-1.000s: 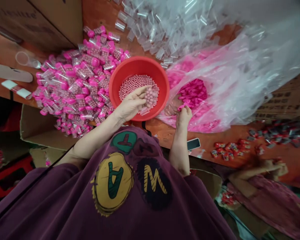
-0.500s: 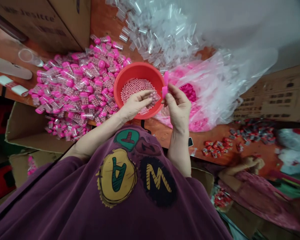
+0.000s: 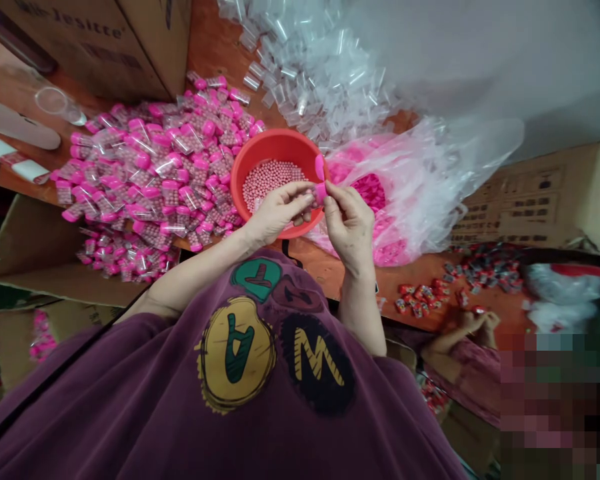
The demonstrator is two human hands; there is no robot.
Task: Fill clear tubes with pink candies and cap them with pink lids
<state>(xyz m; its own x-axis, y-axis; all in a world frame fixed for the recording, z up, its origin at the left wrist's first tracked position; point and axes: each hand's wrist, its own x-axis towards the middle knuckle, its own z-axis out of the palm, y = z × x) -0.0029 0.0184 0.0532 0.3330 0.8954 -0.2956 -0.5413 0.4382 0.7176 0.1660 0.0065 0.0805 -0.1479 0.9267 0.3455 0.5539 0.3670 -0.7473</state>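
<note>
Over the right rim of a red bowl (image 3: 240, 167) my two hands meet. My left hand (image 3: 280, 208) is closed round a small clear container of beads, mostly hidden by the fingers. Pinched in my right hand (image 3: 349, 217) is a pink flip-top cap (image 3: 321, 191), its lid (image 3: 320, 167) standing up; it is against the container's mouth. Loose pink beads (image 3: 270, 181) lie in the bowl. To the left is a big heap of filled, pink-capped containers (image 3: 150, 167). A clear plastic bag (image 3: 420, 180) holding pink caps (image 3: 369, 192) lies to the right.
Empty clear containers (image 3: 300, 73) are piled behind the bowl. Cardboard boxes stand at the back left (image 3: 95, 47) and right (image 3: 535, 200). An open carton (image 3: 35, 240) is below the table edge. At right, another person's hands (image 3: 480, 323) are near small red packs (image 3: 423, 299).
My hands have come together: the pink cap moved left and down onto the container in my left hand. The view has shifted slightly.
</note>
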